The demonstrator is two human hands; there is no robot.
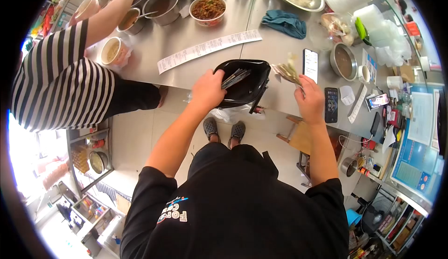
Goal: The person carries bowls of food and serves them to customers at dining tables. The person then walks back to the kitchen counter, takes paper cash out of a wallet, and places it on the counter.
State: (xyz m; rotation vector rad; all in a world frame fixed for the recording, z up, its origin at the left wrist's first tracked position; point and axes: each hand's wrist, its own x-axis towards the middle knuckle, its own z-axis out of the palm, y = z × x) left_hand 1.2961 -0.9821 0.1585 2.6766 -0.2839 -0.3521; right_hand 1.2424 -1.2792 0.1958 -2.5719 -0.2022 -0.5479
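Note:
My left hand [210, 89] grips the left rim of a black bag [247, 93], its fingers closed on the edge. The bag gapes open at the table's front edge, and a stack of notes [237, 78] stands inside along its left wall. To the right of the bag, my right hand [310, 99] pinches a small bundle of banknotes [287, 74] that fans up and to the left. A phone with a lit white screen [311, 65] lies just beyond that hand. A darker phone [331, 105] rests to its right.
A long printed receipt strip [210, 49] lies behind the bag. Beyond it stand a bowl of chopped food [209, 10] and several metal pots. A teal cloth [284, 23] is at back right. At left, a person in a striped shirt [65, 82] reaches over the pots. A wooden stool [301, 138] stands below.

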